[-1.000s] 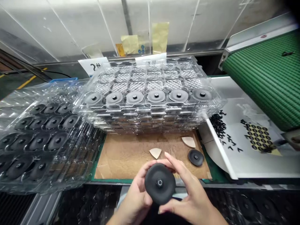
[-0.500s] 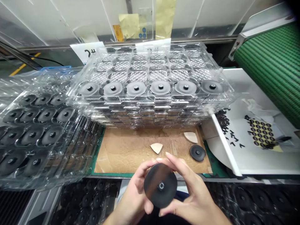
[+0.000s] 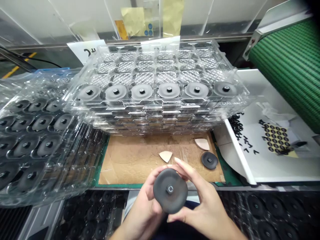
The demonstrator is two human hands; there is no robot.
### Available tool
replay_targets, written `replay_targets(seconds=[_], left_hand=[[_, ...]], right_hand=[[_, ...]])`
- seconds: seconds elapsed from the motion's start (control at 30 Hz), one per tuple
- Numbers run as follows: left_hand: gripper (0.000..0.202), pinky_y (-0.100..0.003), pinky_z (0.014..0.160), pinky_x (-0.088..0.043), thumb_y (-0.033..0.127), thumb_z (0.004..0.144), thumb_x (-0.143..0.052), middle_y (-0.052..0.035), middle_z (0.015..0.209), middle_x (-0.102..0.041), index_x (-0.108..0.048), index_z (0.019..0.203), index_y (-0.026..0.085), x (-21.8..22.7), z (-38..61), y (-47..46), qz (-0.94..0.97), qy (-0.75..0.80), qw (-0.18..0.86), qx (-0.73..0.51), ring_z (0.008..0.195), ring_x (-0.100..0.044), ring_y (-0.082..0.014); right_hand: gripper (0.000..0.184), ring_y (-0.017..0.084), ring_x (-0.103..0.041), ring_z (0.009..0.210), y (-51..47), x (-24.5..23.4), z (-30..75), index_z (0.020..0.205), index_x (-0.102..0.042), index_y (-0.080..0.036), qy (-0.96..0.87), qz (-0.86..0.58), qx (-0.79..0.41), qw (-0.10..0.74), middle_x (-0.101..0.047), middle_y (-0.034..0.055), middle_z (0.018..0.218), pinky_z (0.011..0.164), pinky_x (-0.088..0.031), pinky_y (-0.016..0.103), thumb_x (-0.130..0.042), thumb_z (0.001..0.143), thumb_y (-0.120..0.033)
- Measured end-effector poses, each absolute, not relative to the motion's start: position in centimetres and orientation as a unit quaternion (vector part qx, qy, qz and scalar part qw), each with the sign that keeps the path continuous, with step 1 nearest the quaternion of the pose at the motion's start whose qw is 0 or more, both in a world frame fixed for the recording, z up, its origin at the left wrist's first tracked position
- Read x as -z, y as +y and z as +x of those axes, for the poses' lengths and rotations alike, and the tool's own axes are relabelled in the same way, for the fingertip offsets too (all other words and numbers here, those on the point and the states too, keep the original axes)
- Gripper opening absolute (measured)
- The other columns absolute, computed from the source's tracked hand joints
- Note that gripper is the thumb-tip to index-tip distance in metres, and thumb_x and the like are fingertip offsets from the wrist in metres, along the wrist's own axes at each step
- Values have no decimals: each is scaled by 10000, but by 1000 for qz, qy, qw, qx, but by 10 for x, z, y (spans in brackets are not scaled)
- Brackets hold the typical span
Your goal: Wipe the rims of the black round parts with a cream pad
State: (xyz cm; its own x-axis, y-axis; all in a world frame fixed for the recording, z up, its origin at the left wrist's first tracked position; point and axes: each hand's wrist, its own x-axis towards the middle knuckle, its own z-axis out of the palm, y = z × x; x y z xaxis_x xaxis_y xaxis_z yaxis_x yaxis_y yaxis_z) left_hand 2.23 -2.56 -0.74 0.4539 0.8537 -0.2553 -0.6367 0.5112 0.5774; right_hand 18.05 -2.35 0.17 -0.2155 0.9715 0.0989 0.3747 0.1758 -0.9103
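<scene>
Between my hands, near the bottom middle, is a round black disc point(image 3: 170, 200) with a small raised hub at its centre; its face is turned up toward me. My left hand point(image 3: 147, 201) grips its left edge, fingers curled behind and thumb near the lower rim. Around the right side, my right hand point(image 3: 203, 200) is closed on the same disc, thumb at the lower edge and fingers at the top. A similar black disc point(image 3: 209, 160) lies on the cardboard sheet point(image 3: 130, 166). Two pale wedge-shaped pieces point(image 3: 165, 156) rest there too.
Behind the cardboard stands a stack of clear plastic trays point(image 3: 152, 103), its front row holding several discs. More filled trays point(image 3: 37, 133) are at left. To the right are a white bin point(image 3: 275, 170) with small black parts and stickers, and a green conveyor belt point(image 3: 292, 66).
The held disc has tilted, so its hub now stands out and the dark reflection has faded. Both hands keep their grip. The whole view has shifted slightly.
</scene>
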Motion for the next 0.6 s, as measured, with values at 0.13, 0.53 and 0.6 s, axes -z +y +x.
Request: replay_targets(seconds=[0.13,0.53,0.6], left_hand=[[577,-263,952,-377,404,676,-714,-73,1157,-567,-540,1208,265,5,25,-25,186,287,826,-448,1108,-516,-198],[674,-342,933,-416,538,628,-705,-82,1167,-583,-516,1214,265,10,16,-24,115,464,786,-392,1135,-510,-279],[625,-379,947,-418,524,659,-686,-92,1134,-606,-530,1199,251,13,14,-23,116,461,781,-406,1131,-516,-290]], right_hand=[[946,127,-541,1082,-22,2,179,1377,-249,-387,-661,-516,-406,364,-531,-46,1243,928,-435,208,-777,596,-460],[812,231,-427,1221,-19,22,180,1418,-243,-174,-715,-518,-380,276,-397,109,1371,995,-389,370,-595,780,-533],[758,257,-357,1281,-16,36,195,1421,-272,-174,-676,-602,-353,238,-317,109,1420,1013,-380,402,-586,803,-481]])
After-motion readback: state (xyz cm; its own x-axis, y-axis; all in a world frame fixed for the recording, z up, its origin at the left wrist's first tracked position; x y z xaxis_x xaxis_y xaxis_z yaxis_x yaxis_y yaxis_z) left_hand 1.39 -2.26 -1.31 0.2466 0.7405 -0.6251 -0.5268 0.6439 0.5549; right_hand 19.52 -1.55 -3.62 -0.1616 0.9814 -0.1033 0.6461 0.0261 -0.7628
